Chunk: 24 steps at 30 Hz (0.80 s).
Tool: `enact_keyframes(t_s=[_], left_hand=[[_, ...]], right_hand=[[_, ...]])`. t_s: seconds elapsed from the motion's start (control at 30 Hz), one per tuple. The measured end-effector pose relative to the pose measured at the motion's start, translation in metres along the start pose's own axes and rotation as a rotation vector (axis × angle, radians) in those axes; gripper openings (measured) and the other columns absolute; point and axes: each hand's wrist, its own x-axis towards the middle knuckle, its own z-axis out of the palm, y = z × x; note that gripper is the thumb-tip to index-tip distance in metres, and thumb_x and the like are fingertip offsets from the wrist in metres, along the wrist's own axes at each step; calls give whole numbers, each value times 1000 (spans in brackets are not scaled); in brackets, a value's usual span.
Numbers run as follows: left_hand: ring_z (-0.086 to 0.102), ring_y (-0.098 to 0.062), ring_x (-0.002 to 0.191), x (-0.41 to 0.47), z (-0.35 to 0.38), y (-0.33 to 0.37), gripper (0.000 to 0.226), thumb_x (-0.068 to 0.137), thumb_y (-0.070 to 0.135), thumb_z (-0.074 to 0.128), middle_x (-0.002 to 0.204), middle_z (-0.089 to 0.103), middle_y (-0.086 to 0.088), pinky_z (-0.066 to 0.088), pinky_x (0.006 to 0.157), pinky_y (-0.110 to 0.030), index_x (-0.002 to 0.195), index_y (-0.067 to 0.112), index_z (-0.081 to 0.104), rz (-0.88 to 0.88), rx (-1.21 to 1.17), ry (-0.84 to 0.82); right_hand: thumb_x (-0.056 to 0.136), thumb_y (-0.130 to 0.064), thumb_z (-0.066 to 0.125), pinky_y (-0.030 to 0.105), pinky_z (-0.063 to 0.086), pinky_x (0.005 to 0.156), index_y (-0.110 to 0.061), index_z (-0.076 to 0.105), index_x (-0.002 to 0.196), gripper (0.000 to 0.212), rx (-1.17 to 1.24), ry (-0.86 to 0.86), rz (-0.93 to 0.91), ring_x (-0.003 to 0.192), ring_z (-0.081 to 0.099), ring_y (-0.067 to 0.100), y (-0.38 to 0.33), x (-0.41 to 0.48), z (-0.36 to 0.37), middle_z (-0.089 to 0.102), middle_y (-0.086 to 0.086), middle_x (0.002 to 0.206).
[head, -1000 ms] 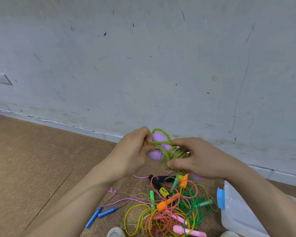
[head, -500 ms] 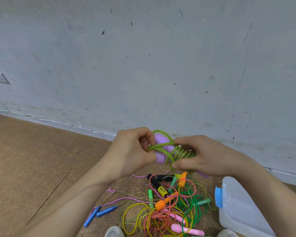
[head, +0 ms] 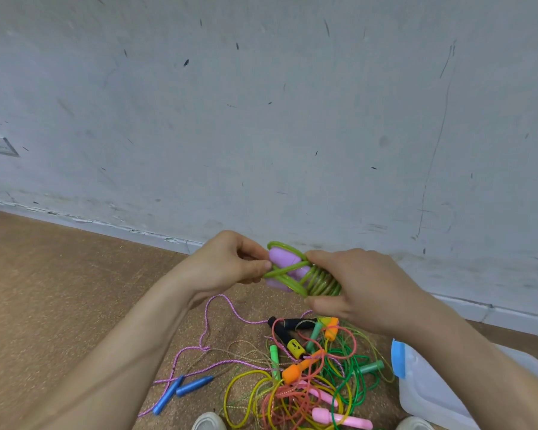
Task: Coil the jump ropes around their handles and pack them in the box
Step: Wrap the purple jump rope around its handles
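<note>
Above the pile (head: pixel 308 377), my left hand (head: pixel 227 268) has drawn the pinched green rope (head: pixel 284 270) toward 9 o'clock; my right hand (head: pixel 367 287) clasps the coils (head: pixel 322 282), so I judge it nearly ready for the box (head: pixel 432 392)

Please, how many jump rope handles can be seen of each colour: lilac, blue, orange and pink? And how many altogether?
Lilac plastic handles, wound with green rope: 2
Blue plastic handles: 2
Orange plastic handles: 2
Pink plastic handles: 2
Total: 8
</note>
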Motion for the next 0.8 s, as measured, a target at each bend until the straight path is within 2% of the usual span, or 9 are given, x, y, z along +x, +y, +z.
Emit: enact_keyframes(t_s=[0.17,0.27,0.33,0.43,0.5,0.57,0.67,0.73,0.8], left_hand=[[54,-9,61,0,4,-5,18,98,14,48,64,61,4,43,62,-27,81,20,53,105,365,-62],[45,-16,60,-3,3,-11,17,99,21,44,61,59,2,36,60,-30,88,12,53,63,160,-180],[42,-16,59,-4,0,-13,18,91,23,45,63,54,-3,32,56,-26,86,9,56,12,51,-208],[45,-20,68,-3,16,-20,19,98,4,42,76,51,-15,35,64,-27,94,-8,56,-112,41,-224],[47,-25,74,0,30,-22,24,98,2,39,80,51,-18,38,70,-34,81,0,55,-191,59,-189],[49,-22,65,1,38,-22,29,97,2,37,73,54,-17,39,64,-28,72,8,50,-229,15,-129],[45,-12,42,-3,42,-19,34,93,-2,36,48,52,-1,30,47,-18,63,10,47,-261,-37,-106],[43,-16,48,-7,44,-16,35,91,-1,40,50,49,-1,28,52,-23,60,13,46,-246,-23,-138],[41,-12,44,-11,35,-14,29,92,13,50,51,53,-1,26,48,-22,62,13,53,-235,-57,-171]], right_hand=[[78,-51,63,36,49,75,-35,49,117,44,101,-31,-24,89,57,17,4,1,-3,63,-8,97],[83,-46,65,32,41,89,-41,42,136,59,67,-74,-109,113,53,12,10,-1,-10,57,-15,123],[86,-45,62,32,32,86,-47,35,139,60,-37,-128,-171,119,48,11,4,-2,-8,51,-16,127],[79,-29,61,35,21,72,-44,53,124,48,-297,-25,-292,100,55,22,-9,-5,6,58,-7,103],[73,-17,39,37,20,69,-32,67,102,43,-436,129,-288,82,57,29,-19,-7,16,58,-1,82],[69,-13,25,41,24,70,-22,71,86,50,-483,201,-251,72,55,32,-30,-8,24,54,4,69],[69,-13,30,47,27,75,-16,72,85,45,-551,211,-175,73,55,34,-40,-12,36,54,9,69],[72,-17,48,48,27,76,-15,72,88,29,-568,200,-132,75,55,35,-43,-17,45,55,13,73],[74,-20,47,48,30,76,-17,69,93,29,-502,247,-127,76,55,34,-42,-19,48,54,13,77]])
